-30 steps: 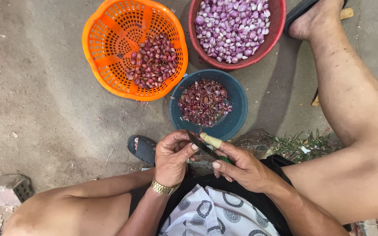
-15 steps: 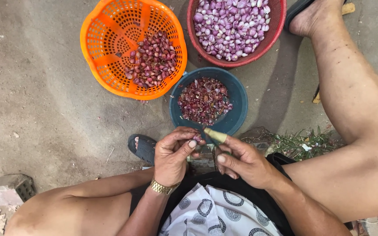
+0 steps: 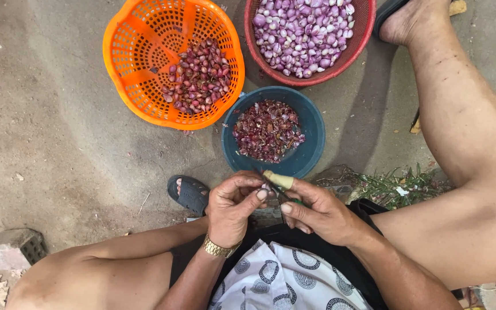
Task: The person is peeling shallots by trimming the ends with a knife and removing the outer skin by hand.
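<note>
I see my left hand (image 3: 233, 208) pinching a small shallot (image 3: 267, 188) at its fingertips, just below the blue bowl (image 3: 312, 129) of skins. My right hand (image 3: 322, 211) grips a small knife (image 3: 279, 180) against it, above my lap.

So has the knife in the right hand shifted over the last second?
Yes. The knife has swung: its pale handle end now points up toward the blue bowl, closer to its rim.

Orange basket (image 3: 139, 63), red bowl (image 3: 363, 34), teal basin (image 3: 311, 126).
</note>
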